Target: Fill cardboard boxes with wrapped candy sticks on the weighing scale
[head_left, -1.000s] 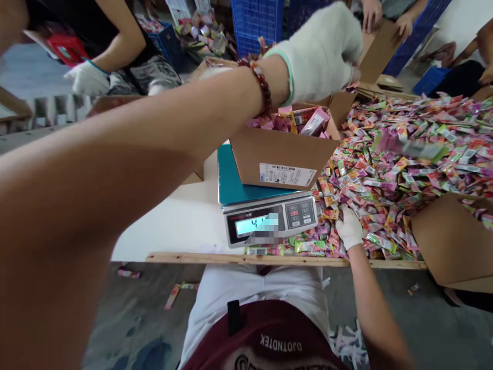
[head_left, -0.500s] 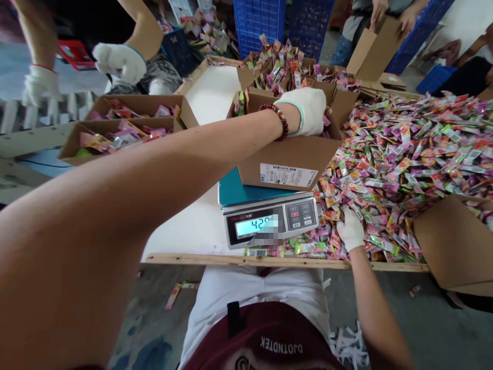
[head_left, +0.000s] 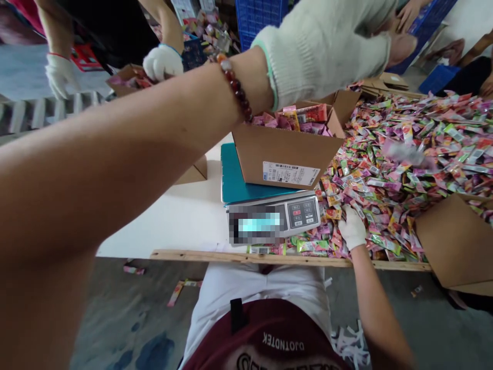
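My left hand [head_left: 331, 46], in a white knit glove, is raised over the cardboard box and reaches right. Its thumb stands apart from the fingers, and no item shows in it. Below is the open cardboard box [head_left: 285, 156], filled with small snack packets [head_left: 296, 118] and standing on a digital scale [head_left: 231, 174]. The scale's display is pixelated. My gloved right hand [head_left: 352, 228] rests in the packet pile [head_left: 389, 185] right of the scale. Its fingers curl down among the packets; what they hold is hidden. A motion-blurred packet [head_left: 408, 154] appears above the pile.
A wooden edge strip [head_left: 239, 257] borders the table's front. Another cardboard box [head_left: 454, 241] lies tilted at the right. Across the table a co-worker's gloved hand [head_left: 164, 61] is at a packet-filled box [head_left: 131, 79]. Blue crates [head_left: 258, 20] stand behind. My left arm covers much of the left side.
My left hand has come up out of the box and swung right, fingers opened. A blurred packet now appears over the pile. At left, a packet-filled box has moved back. My right hand stays put.
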A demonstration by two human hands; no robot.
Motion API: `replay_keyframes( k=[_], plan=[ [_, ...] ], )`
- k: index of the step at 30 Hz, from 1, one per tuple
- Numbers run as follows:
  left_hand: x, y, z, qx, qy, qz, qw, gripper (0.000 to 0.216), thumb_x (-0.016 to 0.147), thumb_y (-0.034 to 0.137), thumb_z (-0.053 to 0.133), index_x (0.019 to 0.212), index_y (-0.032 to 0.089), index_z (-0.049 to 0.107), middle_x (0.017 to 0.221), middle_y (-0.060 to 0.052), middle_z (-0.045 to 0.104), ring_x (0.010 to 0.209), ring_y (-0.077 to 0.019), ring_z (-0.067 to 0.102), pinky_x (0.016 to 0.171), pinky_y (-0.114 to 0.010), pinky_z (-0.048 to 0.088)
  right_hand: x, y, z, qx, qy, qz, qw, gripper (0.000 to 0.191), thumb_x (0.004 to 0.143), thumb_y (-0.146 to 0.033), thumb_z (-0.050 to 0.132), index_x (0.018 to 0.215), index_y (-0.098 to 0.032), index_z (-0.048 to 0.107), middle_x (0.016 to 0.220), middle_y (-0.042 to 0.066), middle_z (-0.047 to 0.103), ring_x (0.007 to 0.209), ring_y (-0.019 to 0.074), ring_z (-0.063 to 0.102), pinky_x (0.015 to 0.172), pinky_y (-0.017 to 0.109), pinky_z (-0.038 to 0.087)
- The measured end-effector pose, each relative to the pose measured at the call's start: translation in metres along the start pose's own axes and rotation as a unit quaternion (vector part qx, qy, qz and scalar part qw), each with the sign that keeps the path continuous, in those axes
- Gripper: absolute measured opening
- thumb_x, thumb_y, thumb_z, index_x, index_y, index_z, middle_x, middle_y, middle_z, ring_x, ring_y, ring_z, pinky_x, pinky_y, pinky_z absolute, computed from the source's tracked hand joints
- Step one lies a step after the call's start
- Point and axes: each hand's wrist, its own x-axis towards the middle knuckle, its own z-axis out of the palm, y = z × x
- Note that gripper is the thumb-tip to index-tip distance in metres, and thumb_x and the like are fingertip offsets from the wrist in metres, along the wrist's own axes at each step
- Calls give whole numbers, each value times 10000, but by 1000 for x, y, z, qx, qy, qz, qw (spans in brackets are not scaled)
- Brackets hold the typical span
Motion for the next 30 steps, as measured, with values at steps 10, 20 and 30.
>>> replay_keyframes(
  k=[10, 20, 30],
  plan=[
    [-29, -14, 10, -7, -12, -47, 999, 372, 994, 343, 540, 1108, 29, 702, 1011, -82, 689, 1098, -252, 677, 902, -299, 425, 0, -4, -3, -6, -1, -5, 1000, 445, 790, -138, 503, 1211, -137, 648, 1103, 151, 702, 1045, 276, 645, 943, 357, 508],
    [-49, -28, 29, 90, -78, -64, 991, 610, 947, 647, 519, 1052, 75, 702, 1016, -138, 687, 1028, -278, 658, 919, -405, 466, -4, -8, -4, -6, -9, 4, 1000, 431, 842, -150, 495, 1250, -133, 634, 1139, 155, 694, 1076, 271, 646, 940, 351, 507],
    [-93, -12, 51, 138, -262, -96, 950, 283, 982, 296, 492, 1078, 128, 698, 1101, -165, 726, 1066, -349, 693, 797, -427, 544, 42, -58, -132, 26, 31, -125, 991, 270, 946, -326, 573, 1155, -186, 671, 1117, 122, 710, 1006, 252, 667, 914, 370, 520]
  ],
)
